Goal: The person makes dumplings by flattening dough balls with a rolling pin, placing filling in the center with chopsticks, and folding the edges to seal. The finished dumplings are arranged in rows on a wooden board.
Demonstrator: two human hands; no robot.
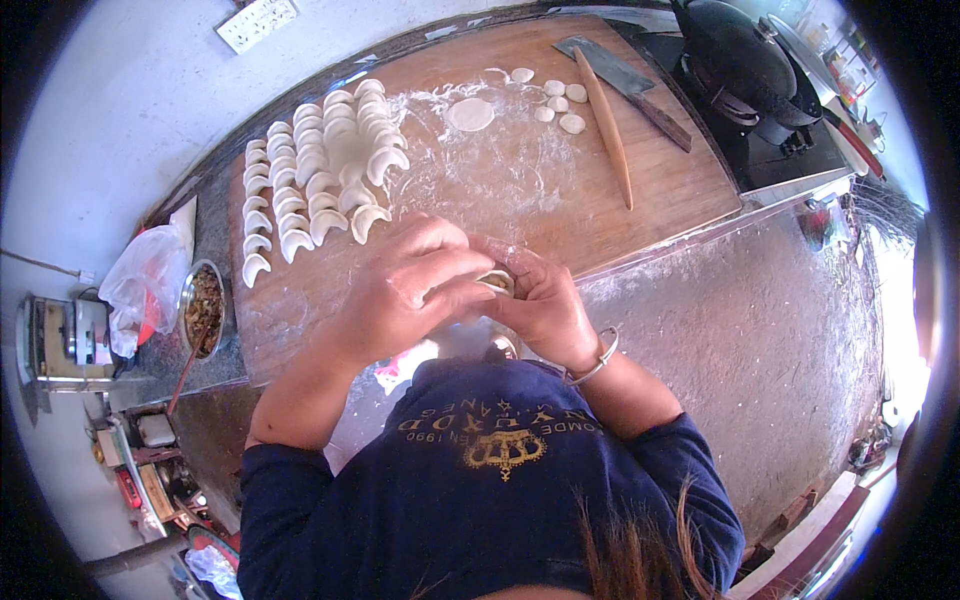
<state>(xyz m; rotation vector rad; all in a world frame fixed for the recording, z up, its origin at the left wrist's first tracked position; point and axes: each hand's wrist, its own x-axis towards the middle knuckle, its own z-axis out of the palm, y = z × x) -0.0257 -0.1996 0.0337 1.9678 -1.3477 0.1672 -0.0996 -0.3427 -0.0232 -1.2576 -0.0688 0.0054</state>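
Both my hands meet in front of my chest around one filled dumpling [498,281], whose filling shows between the wrapper's edges. My left hand [427,281] covers much of it with bent fingers. From the other side, my right hand [541,289] pinches the wrapper between thumb and fingers. Beyond my left hand, several rows of folded dumplings [309,163] stand on a floured wooden board [495,191]. One flat dough wrapper [471,115] lies past my hands, with several small dough pieces [556,103] to its right.
A rolling pin [606,131] and a cleaver [611,67] lie on the board's right side. A metal bowl of filling [202,307] with chopsticks [187,371] stands left, beside a plastic bag [146,274]. A black wok [739,52] sits on the cooktop [780,154] at far right.
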